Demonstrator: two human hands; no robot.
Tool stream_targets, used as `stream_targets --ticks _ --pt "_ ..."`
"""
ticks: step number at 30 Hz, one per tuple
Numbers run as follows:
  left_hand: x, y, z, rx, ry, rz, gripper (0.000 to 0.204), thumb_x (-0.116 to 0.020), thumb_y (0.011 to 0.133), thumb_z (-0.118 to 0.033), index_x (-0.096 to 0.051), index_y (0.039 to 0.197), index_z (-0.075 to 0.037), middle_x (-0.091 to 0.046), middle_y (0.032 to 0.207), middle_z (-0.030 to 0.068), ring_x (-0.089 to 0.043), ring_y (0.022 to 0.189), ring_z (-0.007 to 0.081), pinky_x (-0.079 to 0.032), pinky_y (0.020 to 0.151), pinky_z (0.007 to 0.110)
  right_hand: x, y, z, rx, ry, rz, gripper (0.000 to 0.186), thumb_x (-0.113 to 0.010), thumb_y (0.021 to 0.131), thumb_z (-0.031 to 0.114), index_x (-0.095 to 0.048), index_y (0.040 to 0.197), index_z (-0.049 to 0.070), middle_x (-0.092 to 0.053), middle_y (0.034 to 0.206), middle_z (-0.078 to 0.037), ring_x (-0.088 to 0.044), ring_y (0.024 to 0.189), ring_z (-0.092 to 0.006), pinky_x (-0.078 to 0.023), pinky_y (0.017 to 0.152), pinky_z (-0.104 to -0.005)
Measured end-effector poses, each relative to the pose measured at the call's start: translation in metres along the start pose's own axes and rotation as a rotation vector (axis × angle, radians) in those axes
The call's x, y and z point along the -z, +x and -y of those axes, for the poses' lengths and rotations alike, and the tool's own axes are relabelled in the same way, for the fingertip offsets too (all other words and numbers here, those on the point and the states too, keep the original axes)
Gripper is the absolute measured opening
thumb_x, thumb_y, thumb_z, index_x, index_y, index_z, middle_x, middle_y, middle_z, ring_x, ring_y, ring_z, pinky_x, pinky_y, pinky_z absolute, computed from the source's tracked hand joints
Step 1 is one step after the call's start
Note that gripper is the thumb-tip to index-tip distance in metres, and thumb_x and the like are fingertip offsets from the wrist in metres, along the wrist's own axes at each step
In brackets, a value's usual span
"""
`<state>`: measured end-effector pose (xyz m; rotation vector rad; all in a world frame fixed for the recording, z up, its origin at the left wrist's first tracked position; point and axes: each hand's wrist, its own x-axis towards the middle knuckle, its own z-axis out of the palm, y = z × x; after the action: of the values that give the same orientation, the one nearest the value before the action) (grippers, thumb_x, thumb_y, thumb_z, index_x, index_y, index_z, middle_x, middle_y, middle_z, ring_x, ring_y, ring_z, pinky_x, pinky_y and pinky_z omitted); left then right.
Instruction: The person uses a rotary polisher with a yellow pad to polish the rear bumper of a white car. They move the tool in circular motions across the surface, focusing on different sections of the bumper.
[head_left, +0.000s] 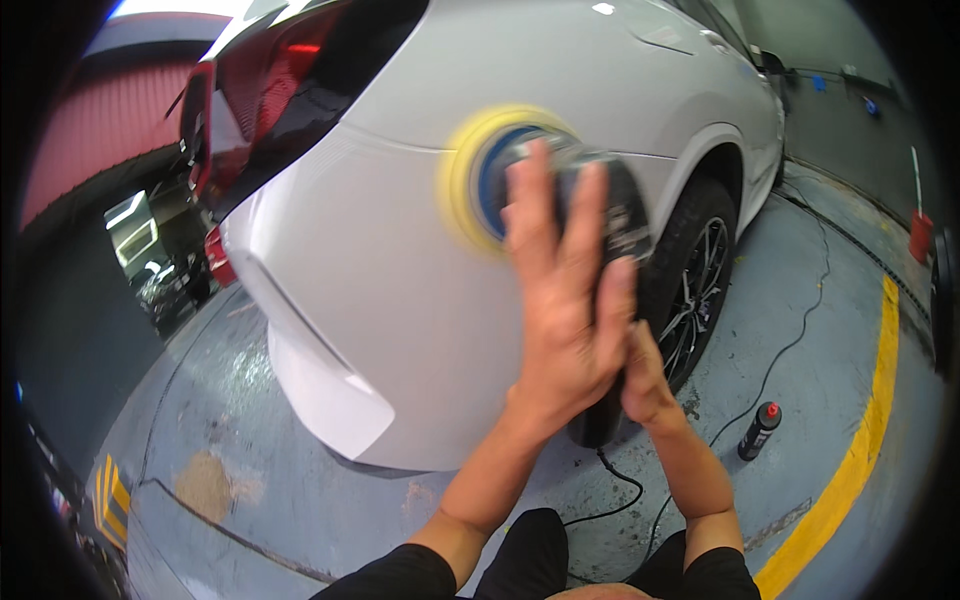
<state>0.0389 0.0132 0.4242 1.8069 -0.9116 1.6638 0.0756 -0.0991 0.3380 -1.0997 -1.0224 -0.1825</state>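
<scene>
A black corded polisher (625,205) with a blue backing plate (492,185) and a yellow foam pad (456,190) is held against the rear side of a light-coloured car (400,275). The pad, blurred by motion, lies on the body panel, level with a panel seam. My left hand (565,310) holds the polisher's head from above, fingers spread over its body. Closer to me, my right hand (648,380) is closed around the handle; its fingers are partly hidden. Out of the handle's end runs a black cord (630,490).
The rear wheel (700,270) is just right of the polisher. A black bottle with a red cap (760,432) stands on the grey floor beside a trailing cable (765,385). Farther right are a yellow floor line (850,470) and a red container (920,238).
</scene>
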Motion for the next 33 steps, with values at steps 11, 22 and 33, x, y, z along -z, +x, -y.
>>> stream_targets --ticks 11,22,33 --pt "0.031 -0.007 -0.004 0.033 0.068 -0.032 0.063 -0.058 0.100 -0.016 -0.044 0.160 -0.003 -0.025 0.171 0.0250 -0.026 0.158 0.0424 -0.020 0.128 0.052 -0.029 0.000 0.009 0.002 0.015 0.029 0.079 -0.054 0.104 0.062 -0.050 0.146 -0.004 -0.064 0.130 -0.013 -0.059 0.120 -0.0194 -0.047 0.104 -0.0344" --pt "0.060 -0.052 -0.018 0.160 0.257 -0.269 0.072 -0.032 0.113 -0.053 -0.033 0.164 -0.003 -0.027 0.171 0.0230 -0.026 0.159 0.0392 -0.025 0.128 0.051 -0.040 -0.001 -0.011 0.009 -0.077 0.221 0.073 -0.080 0.089 0.053 -0.054 0.130 -0.001 -0.067 0.096 -0.014 -0.064 0.089 -0.0229 -0.052 0.082 -0.0374" --pt "-0.026 -0.021 0.008 -0.011 -0.095 0.077 0.056 -0.049 0.109 -0.015 -0.040 0.163 -0.002 -0.025 0.173 0.0229 -0.024 0.160 0.0398 -0.019 0.129 0.048 0.017 -0.003 -0.014 0.131 0.024 -0.123 0.079 -0.057 0.101 0.066 -0.054 0.142 -0.001 -0.068 0.123 -0.014 -0.064 0.114 -0.0202 -0.051 0.101 -0.0347"
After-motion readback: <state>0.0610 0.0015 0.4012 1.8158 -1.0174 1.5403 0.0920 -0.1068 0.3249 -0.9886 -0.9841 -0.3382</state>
